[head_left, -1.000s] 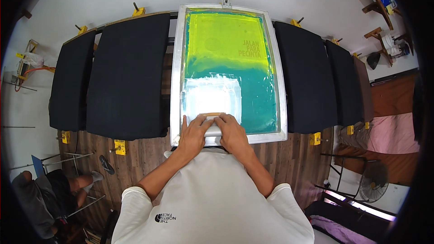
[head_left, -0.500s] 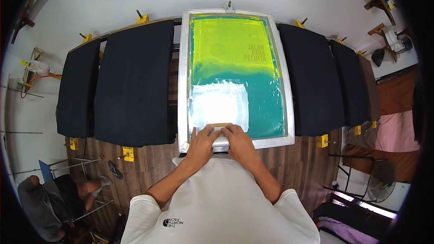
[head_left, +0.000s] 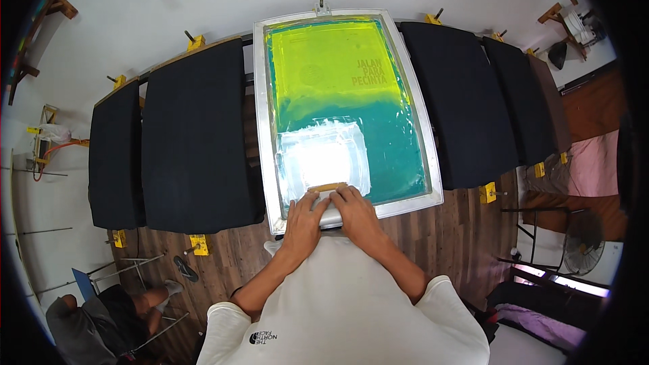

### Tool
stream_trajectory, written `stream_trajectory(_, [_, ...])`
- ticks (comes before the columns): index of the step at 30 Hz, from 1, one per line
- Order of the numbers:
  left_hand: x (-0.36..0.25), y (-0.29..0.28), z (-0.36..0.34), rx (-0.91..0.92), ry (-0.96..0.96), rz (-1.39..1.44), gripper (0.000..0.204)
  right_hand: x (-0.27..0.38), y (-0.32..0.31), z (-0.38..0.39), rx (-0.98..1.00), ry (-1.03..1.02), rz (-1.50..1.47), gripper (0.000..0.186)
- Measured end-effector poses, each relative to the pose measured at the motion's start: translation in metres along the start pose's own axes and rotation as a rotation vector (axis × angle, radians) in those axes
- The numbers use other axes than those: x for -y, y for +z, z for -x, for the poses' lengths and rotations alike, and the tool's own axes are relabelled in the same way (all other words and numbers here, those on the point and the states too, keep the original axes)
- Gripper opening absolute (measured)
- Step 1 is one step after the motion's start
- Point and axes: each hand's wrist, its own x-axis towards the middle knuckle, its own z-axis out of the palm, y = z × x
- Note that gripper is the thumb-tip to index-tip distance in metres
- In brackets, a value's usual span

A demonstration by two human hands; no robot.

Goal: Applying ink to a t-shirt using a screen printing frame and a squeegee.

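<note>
A screen-printing frame [head_left: 433, 162] with silvery edges lies before me. Its mesh is yellow-green at the far end and teal [head_left: 399, 169] nearer me, with lettering on the yellow part. White ink [head_left: 324, 152] covers a squarish patch on the near left of the mesh. At that patch's near edge is a squeegee [head_left: 328, 187], its tan edge showing between my hands. My left hand [head_left: 303, 222] grips its left part and my right hand [head_left: 357, 216] its right part, thumbs toward the middle. The palms hide much of it.
Black cloth-covered boards stand in a row left [head_left: 196, 142] and right [head_left: 463, 108] of the frame, with yellow clamps [head_left: 199, 244] at their ends. A person [head_left: 108, 318] sits at lower left near a flip-flop [head_left: 185, 268]. A fan [head_left: 584, 243] stands at right.
The whole view has turned slightly, so the frame and boards appear tilted. Both hands keep their grip on the squeegee at the near edge of the white ink; no clear movement of it shows.
</note>
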Motion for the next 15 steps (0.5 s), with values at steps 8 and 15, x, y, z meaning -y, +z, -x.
stream_trajectory(8, [-0.005, -0.002, 0.002, 0.021, 0.011, -0.013, 0.063, -0.004, -0.001, 0.005, -0.015, -0.034, -0.055, 0.035])
stream_trajectory(15, [-0.007, -0.005, 0.005, 0.036, -0.004, 0.014, 0.061, -0.001, -0.009, 0.004, 0.068, -0.021, -0.055, 0.037])
